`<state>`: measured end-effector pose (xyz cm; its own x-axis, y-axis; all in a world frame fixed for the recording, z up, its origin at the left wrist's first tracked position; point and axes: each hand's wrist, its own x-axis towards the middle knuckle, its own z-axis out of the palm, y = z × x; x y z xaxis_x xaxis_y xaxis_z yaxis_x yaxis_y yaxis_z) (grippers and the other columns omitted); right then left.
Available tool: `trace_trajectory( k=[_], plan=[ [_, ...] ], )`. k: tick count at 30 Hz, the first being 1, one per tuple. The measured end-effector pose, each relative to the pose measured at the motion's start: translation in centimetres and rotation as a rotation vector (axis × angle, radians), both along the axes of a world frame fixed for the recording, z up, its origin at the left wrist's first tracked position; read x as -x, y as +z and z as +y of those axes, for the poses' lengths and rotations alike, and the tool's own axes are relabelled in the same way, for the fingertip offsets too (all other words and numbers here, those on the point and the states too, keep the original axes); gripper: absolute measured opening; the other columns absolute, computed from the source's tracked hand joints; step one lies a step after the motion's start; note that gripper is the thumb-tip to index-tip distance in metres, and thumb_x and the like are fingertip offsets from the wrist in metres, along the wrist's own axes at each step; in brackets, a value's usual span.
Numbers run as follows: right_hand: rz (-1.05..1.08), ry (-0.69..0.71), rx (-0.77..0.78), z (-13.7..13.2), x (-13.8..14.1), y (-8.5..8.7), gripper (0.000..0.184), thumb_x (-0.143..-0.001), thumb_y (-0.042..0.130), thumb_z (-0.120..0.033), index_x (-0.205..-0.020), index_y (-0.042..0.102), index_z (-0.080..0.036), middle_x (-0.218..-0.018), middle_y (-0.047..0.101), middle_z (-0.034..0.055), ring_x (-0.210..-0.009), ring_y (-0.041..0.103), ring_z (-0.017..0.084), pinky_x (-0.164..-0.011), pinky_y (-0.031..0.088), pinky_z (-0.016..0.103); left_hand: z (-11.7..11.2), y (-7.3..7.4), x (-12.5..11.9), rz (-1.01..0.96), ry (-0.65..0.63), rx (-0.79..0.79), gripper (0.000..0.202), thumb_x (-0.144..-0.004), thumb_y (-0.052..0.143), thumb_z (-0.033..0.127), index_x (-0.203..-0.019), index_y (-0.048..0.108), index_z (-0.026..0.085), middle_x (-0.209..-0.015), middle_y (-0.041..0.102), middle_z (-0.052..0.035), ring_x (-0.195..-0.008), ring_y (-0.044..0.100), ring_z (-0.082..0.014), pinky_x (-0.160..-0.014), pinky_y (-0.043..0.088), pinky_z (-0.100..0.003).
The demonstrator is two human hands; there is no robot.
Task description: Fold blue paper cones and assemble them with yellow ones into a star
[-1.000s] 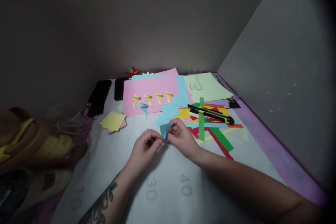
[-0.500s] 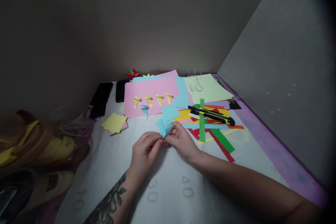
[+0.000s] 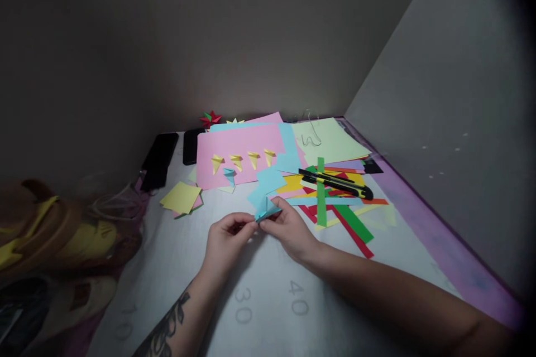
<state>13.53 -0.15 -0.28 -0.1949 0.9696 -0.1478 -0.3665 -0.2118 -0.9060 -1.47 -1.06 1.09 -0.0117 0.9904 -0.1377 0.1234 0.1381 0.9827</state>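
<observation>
A folded blue paper piece is held between my two hands above the white mat. My left hand pinches its left tip between thumb and fingers. My right hand grips its right side, with fingers behind and thumb in front. Just beyond lie flat blue paper squares. Farther back, a finished-looking blue folded piece and several yellow folded pieces rest on a pink sheet.
A black and yellow utility knife lies on coloured paper strips to the right. Yellow and pink squares sit at left, near two dark phones. Pale green sheets and a red paper star are at the back.
The blue paper between my hands has been turned and looks more closed, now a narrow pointed shape. My left hand has shifted slightly left and its fingers have opened a little around the tip.
</observation>
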Motion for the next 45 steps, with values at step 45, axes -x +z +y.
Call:
trace_trajectory(
  k=[45],
  plan=[
    [-0.301,-0.168,-0.279,0.0,-0.5,-0.4,0.060,-0.068,0.069,-0.016,-0.117,0.037,-0.029,-0.091,0.060,-0.0013,-0.078,0.058,0.014,-0.069,0.045,0.027,-0.1,0.3,-0.4,0.034,0.004,-0.063,0.011,-0.072,0.064,0.025,-0.074,0.057,0.017,-0.063,0.057,0.0032,-0.055,0.051,-0.0089,-0.053,0.040,-0.019]
  ],
)
